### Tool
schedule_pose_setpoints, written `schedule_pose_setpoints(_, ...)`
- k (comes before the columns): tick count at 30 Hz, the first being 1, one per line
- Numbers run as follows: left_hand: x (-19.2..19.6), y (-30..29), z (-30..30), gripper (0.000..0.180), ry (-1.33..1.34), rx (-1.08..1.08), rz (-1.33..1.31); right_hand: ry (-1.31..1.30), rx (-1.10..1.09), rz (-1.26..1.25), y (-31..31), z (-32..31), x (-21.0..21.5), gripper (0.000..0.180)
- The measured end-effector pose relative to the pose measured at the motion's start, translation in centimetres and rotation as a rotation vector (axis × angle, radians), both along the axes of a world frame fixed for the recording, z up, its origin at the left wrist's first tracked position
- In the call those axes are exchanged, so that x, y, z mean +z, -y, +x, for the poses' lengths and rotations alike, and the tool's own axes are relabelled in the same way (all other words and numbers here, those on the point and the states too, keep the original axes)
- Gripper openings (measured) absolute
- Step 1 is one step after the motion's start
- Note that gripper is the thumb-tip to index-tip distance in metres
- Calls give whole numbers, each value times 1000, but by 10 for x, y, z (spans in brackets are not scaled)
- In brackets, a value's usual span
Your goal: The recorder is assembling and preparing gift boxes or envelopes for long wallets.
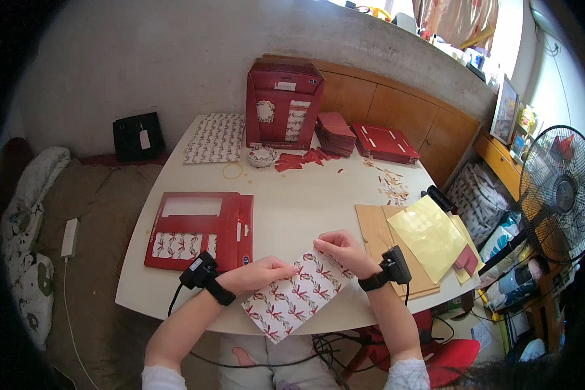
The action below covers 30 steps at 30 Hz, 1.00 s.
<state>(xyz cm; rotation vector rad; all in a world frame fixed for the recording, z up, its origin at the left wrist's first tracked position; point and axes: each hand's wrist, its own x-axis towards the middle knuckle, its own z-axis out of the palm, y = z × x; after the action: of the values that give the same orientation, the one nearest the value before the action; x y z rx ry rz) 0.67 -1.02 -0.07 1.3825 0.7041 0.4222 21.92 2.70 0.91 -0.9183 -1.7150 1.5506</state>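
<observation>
A white patterned paper piece (296, 300), printed with red bows and green sprigs, is tilted over the table's front edge. My left hand (264, 273) pinches its upper left edge between thumb and fingers. At its top corner my right hand (346, 252) grips it too, the fingers partly covering that corner. Whether the piece is one sheet or folded, I cannot tell. Left of my left hand lies a flat dark-red cardboard box (231, 227) with a window cut-out. Brown cardboard sheets (372, 231) lie just right of my right hand, under a yellow sticker sheet (429, 240).
On the white table (299, 208), a tall red box (283, 97) stands at the back. Beside it are patterned sheets (216, 138), stacked red cards (335, 134) and flat red pieces (385, 143). Paper scraps (391, 185) lie right of centre. A black fan (558, 195) stands at right.
</observation>
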Motion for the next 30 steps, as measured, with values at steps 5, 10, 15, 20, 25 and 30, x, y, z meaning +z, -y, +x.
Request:
schedule_pose_setpoints(5, -5, -2, -1, 31, 18, 23, -43, 16, 17, -9, -1, -1, -1, 21)
schedule_pose_setpoints(10, -2, 0, 0, 33, 30, 14, -39, 75, -28, 0, -1, -1, 0, 22)
schedule_pose_setpoints(15, 1, 1, -4, 34, -6, -9, -51, 29, -57, 28, -3, 5, 1, 21)
schedule_pose_setpoints(20, 2, 2, -4, 36, 20, -2, -31, -2, -45, -7, -3, 3, 1, 21)
schedule_pose_setpoints(25, 14, 7, 0, 36, -13, 13, -71, 33, -59, 12, -6, 7, -2, 21)
schedule_pose_setpoints(30, 0, 1, -7, 40, -114, -48, 110, 20, -114, -18, -3, 7, 5, 22)
